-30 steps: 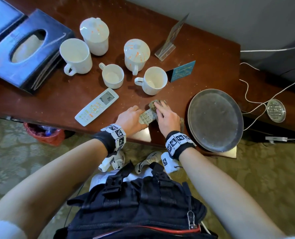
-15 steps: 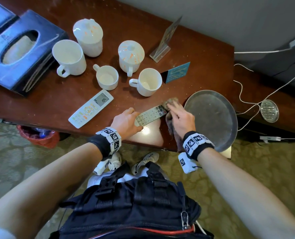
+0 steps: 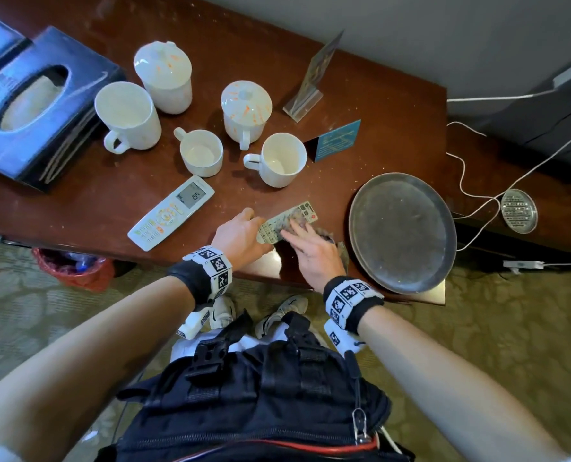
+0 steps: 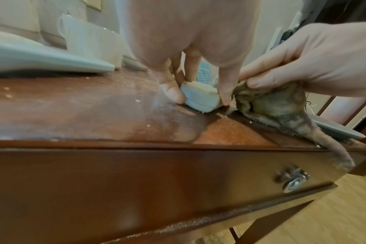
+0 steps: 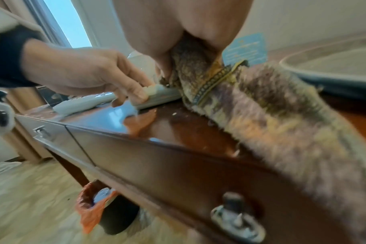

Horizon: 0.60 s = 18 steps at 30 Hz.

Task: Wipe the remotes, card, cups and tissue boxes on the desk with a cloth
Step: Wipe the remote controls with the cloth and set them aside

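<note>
- We have the small grey button-faced remote lying flat on the dark red-brown wooden desk, close to its near edge, its long axis running from about 7 o'clock near our left hand up to about 1 o'clock toward the round grey metal tray.
- Our left hand grasps the near end of that remote, thumb on one long side and fingertips on the other (the left wrist view shows the pinch plainly), pinning it to the desk.
- Our right hand is clenched around the worn brown-grey fuzzy cloth, pressing it against the remote's right flank and middle; a tail of the cloth trails toward 5 o'clock and over the desk edge.
- We judge the coming stroke must run along that 7-to-1 axis, and the right hand is the nearer one to the uncovered far end.
- The long white remote with a display lies at 9 o'clock of the left hand, apart from it and roughly parallel, likely next (only a judgement).
</note>
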### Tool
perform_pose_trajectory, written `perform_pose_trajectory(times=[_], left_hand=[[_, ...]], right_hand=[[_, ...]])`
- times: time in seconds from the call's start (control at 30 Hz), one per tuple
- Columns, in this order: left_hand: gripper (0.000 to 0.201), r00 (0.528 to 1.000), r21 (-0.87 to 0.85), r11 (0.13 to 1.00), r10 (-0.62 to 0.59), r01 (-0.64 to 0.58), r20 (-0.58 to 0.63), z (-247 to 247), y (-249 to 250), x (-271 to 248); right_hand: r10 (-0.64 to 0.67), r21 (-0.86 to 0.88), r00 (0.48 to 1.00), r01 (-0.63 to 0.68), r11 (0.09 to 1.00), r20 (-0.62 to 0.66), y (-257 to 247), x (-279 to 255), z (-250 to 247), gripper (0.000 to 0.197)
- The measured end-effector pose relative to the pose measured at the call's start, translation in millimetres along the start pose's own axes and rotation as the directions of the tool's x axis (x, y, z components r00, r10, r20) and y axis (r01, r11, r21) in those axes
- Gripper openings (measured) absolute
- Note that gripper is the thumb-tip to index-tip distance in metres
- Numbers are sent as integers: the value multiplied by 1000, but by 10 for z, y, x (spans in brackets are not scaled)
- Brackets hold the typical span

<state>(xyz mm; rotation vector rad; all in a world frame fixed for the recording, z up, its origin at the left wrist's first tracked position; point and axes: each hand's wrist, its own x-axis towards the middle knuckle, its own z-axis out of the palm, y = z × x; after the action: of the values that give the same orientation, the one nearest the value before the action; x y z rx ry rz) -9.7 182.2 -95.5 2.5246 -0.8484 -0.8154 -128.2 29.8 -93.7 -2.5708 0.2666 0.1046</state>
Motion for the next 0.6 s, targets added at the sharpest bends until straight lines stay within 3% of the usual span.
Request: perform_pose_trajectory(times=[0.2,0.37,0.5,0.6], left_hand=[[61,1000,7,1000,9,-9,5,-27,9,-22],[63,1000,10,1000,2,-2,-6,-17,20,-14],[68,999,61,998,29,-28,-13,-3,19,-39],[63,998,2,998,58,-58,-22,-64,13,-40]], right_hand=[[247,55,956,-241,969,-156,104,332,-288,36],[209,-35,976,-212,977,-66,-71,306,-36,43],[59,64,998,-59,996,-7,-38,32,27,50],[142,179,983,-119,977,-120,50,39,-132,41]])
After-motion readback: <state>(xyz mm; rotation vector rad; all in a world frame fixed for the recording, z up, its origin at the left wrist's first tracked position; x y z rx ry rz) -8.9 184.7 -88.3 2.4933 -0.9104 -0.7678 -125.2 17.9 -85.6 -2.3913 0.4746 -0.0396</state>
